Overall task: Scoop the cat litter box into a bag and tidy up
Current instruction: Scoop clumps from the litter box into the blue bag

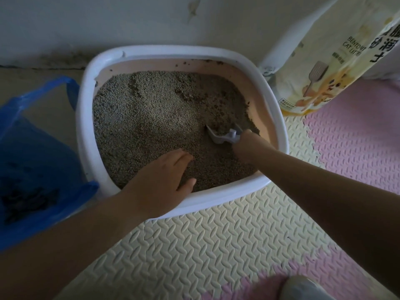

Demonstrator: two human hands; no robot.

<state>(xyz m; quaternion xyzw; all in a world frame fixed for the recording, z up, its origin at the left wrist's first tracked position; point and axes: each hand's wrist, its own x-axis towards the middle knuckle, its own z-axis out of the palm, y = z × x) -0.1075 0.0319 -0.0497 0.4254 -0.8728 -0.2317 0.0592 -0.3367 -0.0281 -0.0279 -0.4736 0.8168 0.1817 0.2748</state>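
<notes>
View from above of a white litter box (85,118) with a pink inner wall, standing on the floor against a pale wall (129,22). Its near edge sits on a cream foam mat (194,245). The box is filled with grey litter (151,109), uneven on top, with darker clumps toward the far edge and crumbs stuck to the inner wall.

The right hand (249,146) reaches in over the box's near right corner and grips the handle of a white scoop (223,135). The scoop's blade is dug into the litter near the right edge, with litter lying in it.

The left hand (160,180) crosses the near edge of the box, palm down and loose. Its fingertips touch the litter, the thumb is spread out to the side, and it holds nothing.

A blue plastic bag (32,159) stands open on the floor, touching the box's left edge, with dark clumps at its bottom.

A yellow and white sack (320,68) of cat litter leans against the wall just beside the box's far right corner, its foot at the edge of a pink mat (357,137).
</notes>
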